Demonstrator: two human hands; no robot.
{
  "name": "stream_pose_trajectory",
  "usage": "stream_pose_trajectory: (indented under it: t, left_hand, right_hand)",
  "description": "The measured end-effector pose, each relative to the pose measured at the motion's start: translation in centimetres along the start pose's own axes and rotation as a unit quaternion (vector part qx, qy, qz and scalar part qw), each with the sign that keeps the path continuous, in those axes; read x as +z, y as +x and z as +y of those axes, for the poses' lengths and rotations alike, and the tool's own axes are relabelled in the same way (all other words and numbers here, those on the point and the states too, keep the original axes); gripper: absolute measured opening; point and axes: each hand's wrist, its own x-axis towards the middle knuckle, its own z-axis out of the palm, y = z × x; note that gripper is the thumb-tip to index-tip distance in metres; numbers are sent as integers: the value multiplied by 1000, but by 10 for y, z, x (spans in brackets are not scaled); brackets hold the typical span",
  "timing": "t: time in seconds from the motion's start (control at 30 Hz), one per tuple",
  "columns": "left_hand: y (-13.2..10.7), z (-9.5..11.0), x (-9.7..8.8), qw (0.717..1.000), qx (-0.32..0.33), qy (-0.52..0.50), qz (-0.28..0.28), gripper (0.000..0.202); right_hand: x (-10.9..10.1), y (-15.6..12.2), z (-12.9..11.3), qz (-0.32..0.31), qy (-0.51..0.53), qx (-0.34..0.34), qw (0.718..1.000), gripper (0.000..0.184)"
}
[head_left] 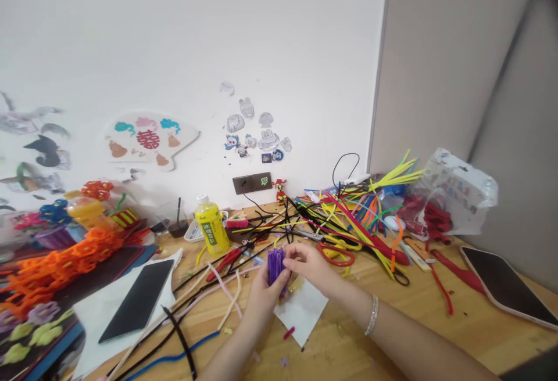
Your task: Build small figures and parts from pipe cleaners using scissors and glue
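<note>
A bundle of purple pipe cleaners (276, 266) stands upright in the grip of my left hand (267, 289), whose fingers wrap round its lower part. My right hand (307, 263), with a bracelet on the wrist, is at the bundle's upper right side, thumb and fingertips bent together against it. Whether those fingertips pinch a single strand is too small to make out. Under my hands lies a white sheet of paper (301, 315), with a short dark pink scrap (289, 333) on it. Something yellowish shows just below the bundle, partly hidden by my hands.
Loose pipe cleaners (349, 224) pile up at the back right, near orange-handled scissors (335, 254) and a plastic bag (457, 189). A yellow bottle (211, 227) stands behind. A phone (137, 299) lies left, a tablet (508, 285) right. Orange fuzzy flowers (65, 262) fill the far left.
</note>
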Motion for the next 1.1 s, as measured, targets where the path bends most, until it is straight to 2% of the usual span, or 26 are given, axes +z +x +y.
stream_pose_trajectory:
  t: [0.2,0.43,0.7,0.93,1.03,1.1]
  left_hand:
    - [0,-3,0,1000,-1,-16,-3,39]
    - [-5,13,3,999,-23,-27,-14,39]
    - [-1,18,-1,999,-28,24,20,34]
    - [1,21,-5,998,-7,67,16,26]
    - [5,22,-16,995,-1,86,50,28]
    - [8,23,-24,992,4,94,84,31]
  right_hand:
    - [2,1,-2,23,-81,-1,996,14]
    - [-7,4,-2,-16,-53,-13,998,18]
    - [-12,6,-6,10,-88,-30,996,21]
    - [-12,4,-8,-14,-162,-34,986,23]
    - [-22,9,-10,44,-251,-54,966,22]
    - [-41,14,-14,96,-371,-56,922,20]
